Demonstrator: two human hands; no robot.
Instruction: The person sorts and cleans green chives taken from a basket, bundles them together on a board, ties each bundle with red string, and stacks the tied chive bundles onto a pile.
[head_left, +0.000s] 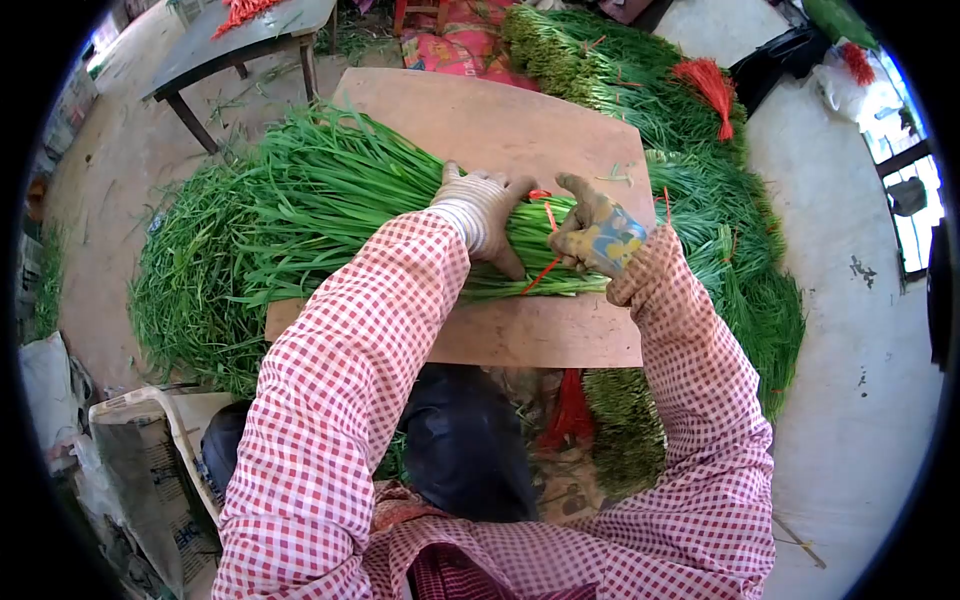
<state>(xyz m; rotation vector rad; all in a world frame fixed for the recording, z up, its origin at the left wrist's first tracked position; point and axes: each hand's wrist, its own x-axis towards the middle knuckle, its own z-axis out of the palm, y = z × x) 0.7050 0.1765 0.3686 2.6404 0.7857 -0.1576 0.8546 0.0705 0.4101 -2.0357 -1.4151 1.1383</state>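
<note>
A bundle of long green stalks [350, 215] lies across a brown board [500, 120], its leafy ends spreading left past the board's edge. My left hand [482, 215], in a striped, soiled glove, presses on the stalks with its fingers spread. My right hand [597, 228], in a dirty glove with a blue and yellow patch, is at the cut end of the bundle, fingers curled; what they hold, if anything, is hidden. A red tie [541, 275] crosses the stalks between my two hands.
Tied green bundles [700, 190] are piled right of the board, with red ties [708, 90] on top. Loose greens [190, 270] heap at the left. A dark table [240, 40] stands at the upper left, and a pale chair frame [165, 410] at the lower left.
</note>
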